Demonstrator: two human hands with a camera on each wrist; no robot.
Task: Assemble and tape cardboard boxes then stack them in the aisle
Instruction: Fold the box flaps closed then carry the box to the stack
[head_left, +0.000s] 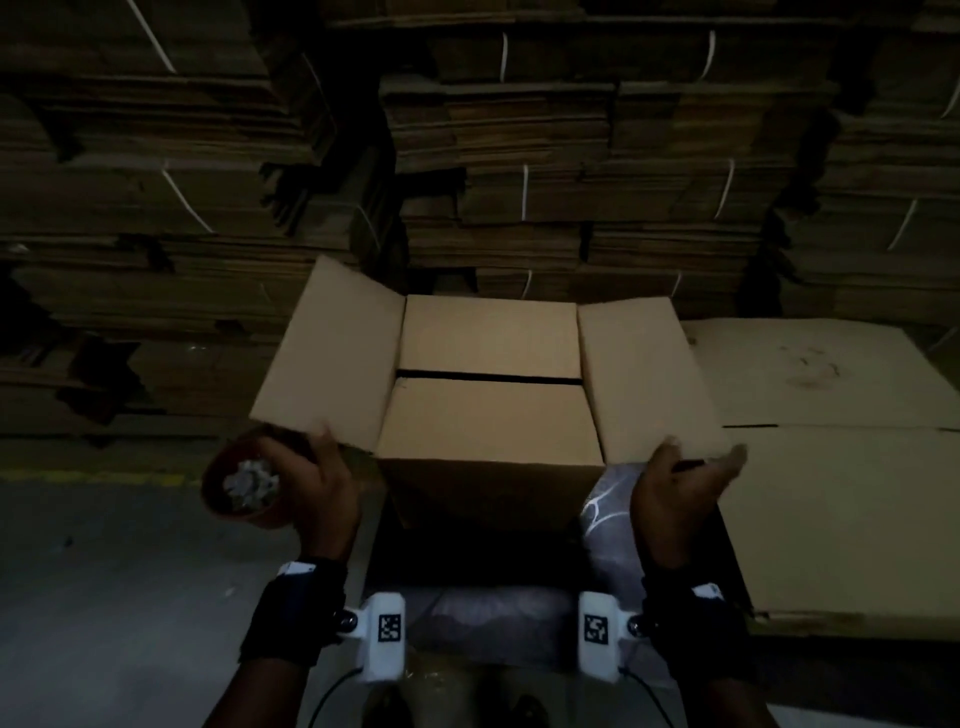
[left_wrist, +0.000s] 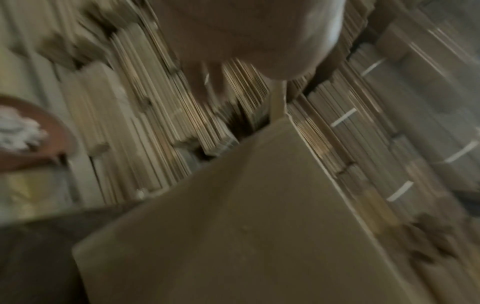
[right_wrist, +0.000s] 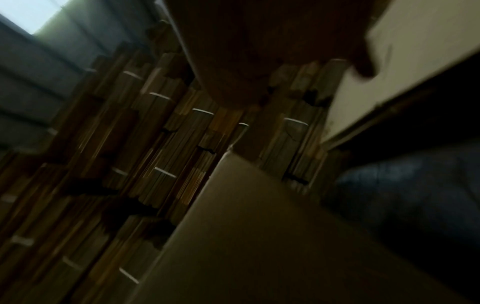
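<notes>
1. In a dim aisle, I face a wall of bundled flat cardboard (head_left: 597, 171), strapped with white bands and rising past the top of the head view. It closes off the far side just behind the cardboard box (head_left: 488, 415).
2. To my left the grey concrete floor (head_left: 104, 571) lies open, with a yellow line running along the foot of the bundles. To my right a pile of large flat cardboard sheets (head_left: 841, 467) sits just beside the box.
3. The box stands in front of me, between my two hands. Its two inner flaps are folded down with a dark narrow gap between them; the left outer flap (head_left: 327, 358) and right outer flap (head_left: 644, 379) stand spread outward.
4. My left hand (head_left: 317, 493) is relaxed, fingers loosely extended, fingertips touching the near edge of the left outer flap.
5. My right hand (head_left: 675, 493) is palm up, with spread fingers touching the near edge of the right outer flap from below. Both wrist views are blurred.
6. A round reddish-brown bowl (head_left: 241, 488) sits just left of my left hand, holding pale crumpled bits I cannot identify.
7. What the box holds is hidden by the folded flaps.
</notes>
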